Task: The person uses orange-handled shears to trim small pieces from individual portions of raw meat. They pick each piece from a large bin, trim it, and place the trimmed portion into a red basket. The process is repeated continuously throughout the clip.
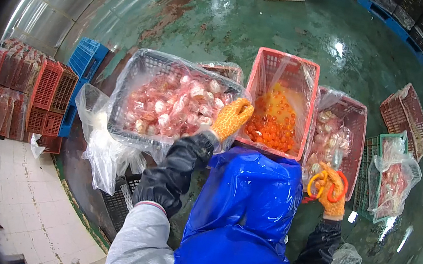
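In its textured orange glove, my left hand [233, 118] is at the right edge of a dark crate [116, 104] lined with clear plastic. Its fingers are curled together; what they grip, if anything, is hidden. Wet, pinkish-red and whitish lumps [172, 103] fill that crate. Just right of this hand, a lined red crate [306, 112] contains shiny orange yolk-like balls [275, 123] in yellow liquid. My right hand [334, 197], also gloved in orange, is closed on scissors [317, 184] with yellow and orange-red loop handles. Their blades are not clearly visible. Beside it stands another red crate [355, 131] with pale pinkish lumps.
A blue apron [244, 210] covers my lap. Crumpled clear plastic [109, 151] hangs left of the dark crate. A green crate [367, 177] with bagged reddish pieces stands right, near a tilted reddish crate [409, 116]. Stacked red crates [45, 90] line the left side. The green floor [223, 33] is wet.
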### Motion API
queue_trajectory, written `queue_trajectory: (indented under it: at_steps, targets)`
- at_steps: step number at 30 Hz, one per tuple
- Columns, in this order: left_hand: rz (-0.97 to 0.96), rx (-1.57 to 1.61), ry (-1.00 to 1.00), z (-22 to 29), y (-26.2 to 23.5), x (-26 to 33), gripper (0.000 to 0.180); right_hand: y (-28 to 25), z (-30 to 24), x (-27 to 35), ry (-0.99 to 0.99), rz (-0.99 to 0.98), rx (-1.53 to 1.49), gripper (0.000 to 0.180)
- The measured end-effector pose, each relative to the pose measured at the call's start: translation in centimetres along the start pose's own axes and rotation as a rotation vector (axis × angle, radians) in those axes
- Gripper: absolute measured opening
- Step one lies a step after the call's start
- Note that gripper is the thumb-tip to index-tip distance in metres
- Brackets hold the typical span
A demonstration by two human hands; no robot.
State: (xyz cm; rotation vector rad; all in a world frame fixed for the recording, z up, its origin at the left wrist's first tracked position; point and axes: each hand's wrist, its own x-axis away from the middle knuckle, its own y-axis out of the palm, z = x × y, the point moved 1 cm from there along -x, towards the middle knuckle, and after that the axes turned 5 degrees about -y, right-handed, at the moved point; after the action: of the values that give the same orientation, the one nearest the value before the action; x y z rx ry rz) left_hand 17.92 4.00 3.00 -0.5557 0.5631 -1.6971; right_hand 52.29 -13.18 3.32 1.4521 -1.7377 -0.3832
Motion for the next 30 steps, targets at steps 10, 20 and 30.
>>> queue_trajectory:
  at_steps: [10,20,30]
  targets:
    - [-0.640,-0.600,-0.108,-9.0,14.6,-5.9,0.040,-3.0,0.5,2.4,-0.008,0.323,0.025,0.037]
    - [-0.901,-0.839,-0.351,-13.6,19.8,-7.5,0.036,-3.8,0.6,0.9,-0.016,0.482,0.197,0.038]
    - [-0.825,-0.841,-0.014,-14.6,19.0,-7.2,0.034,-2.9,1.6,0.7,-0.098,0.328,0.656,0.035]
